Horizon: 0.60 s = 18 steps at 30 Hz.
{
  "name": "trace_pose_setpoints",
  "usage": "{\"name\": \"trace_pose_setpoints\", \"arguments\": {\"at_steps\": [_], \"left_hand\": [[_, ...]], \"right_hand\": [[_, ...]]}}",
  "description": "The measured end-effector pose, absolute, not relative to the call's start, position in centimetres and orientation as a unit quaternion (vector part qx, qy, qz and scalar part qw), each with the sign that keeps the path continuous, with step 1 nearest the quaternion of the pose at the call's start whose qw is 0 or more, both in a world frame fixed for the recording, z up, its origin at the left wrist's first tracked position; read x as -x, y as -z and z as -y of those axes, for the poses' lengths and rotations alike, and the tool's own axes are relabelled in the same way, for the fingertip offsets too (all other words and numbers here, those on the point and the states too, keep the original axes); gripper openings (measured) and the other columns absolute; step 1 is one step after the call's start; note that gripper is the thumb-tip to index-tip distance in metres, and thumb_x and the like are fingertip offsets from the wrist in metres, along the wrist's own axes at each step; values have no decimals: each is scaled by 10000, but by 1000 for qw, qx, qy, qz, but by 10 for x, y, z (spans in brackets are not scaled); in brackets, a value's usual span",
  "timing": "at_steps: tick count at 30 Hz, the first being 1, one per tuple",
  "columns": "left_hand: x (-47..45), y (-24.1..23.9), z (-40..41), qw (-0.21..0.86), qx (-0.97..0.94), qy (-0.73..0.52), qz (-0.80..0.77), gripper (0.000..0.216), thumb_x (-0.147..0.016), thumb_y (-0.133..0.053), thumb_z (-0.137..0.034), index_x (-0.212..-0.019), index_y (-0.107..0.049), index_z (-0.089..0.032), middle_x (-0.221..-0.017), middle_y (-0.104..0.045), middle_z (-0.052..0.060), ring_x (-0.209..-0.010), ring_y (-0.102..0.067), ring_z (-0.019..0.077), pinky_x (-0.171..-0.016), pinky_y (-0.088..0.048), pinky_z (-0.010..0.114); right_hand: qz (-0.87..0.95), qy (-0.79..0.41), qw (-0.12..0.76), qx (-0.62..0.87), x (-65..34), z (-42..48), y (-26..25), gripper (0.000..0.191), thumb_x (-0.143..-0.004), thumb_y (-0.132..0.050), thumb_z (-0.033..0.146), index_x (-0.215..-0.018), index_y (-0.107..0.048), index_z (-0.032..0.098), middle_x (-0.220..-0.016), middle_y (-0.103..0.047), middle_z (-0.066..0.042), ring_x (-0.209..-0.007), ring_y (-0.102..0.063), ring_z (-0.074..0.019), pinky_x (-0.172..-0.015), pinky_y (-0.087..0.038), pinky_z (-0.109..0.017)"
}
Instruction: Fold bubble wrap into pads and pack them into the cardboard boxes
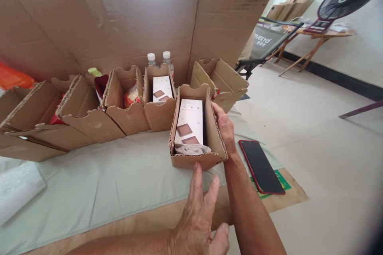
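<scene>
Right hand (225, 127) raised forward, fingers wrapped over box wall (216, 127), thumb side toward camera, wrist straight. Right forearm bare, running from lower right of view diagonally up to hand. Left hand (199, 219) low in foreground, palm down, fingers (196, 179) spread and extended forward, index fingertip just short of box front, thumb tucked low at right. Left forearm bare, entering from bottom left, nearly level.

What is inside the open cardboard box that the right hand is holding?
Inside the cardboard box lie a white packet with brown squares and a white bundle. Anything under them is covered.
</scene>
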<state>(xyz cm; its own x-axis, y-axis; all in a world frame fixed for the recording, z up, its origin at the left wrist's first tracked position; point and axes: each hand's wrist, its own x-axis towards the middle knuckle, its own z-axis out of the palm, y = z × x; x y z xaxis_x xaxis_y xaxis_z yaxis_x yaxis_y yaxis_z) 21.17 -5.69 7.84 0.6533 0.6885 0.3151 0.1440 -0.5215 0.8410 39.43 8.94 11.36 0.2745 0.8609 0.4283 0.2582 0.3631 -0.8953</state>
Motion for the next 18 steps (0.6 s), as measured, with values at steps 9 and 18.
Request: {"name": "trace_pose_setpoints", "arguments": {"at_steps": [9,18], "left_hand": [[-229,-75,51,414,-820,-301,-254,1191,-716,-600,-41,-1611,122,-352,-1681,296,51,-1555,104,454,-1193,-225,730],[-237,-59,53,358,-842,-330,-233,1167,-675,-581,-43,-1629,42,-294,-1684,289,54,-1559,111,451,-1187,-231,731]], "right_hand": [[513,-338,647,451,-401,-105,-104,690,-955,-377,749,-1463,-522,304,-1512,-544,-6,-1408,-491,-251,-1175,-410,-460],[594,-266,611,451,-406,-90,-111,692,-925,-430,784,-1394,-609,308,-1511,-535,-17,-1439,-444,-270,-1232,-327,-449]]}}
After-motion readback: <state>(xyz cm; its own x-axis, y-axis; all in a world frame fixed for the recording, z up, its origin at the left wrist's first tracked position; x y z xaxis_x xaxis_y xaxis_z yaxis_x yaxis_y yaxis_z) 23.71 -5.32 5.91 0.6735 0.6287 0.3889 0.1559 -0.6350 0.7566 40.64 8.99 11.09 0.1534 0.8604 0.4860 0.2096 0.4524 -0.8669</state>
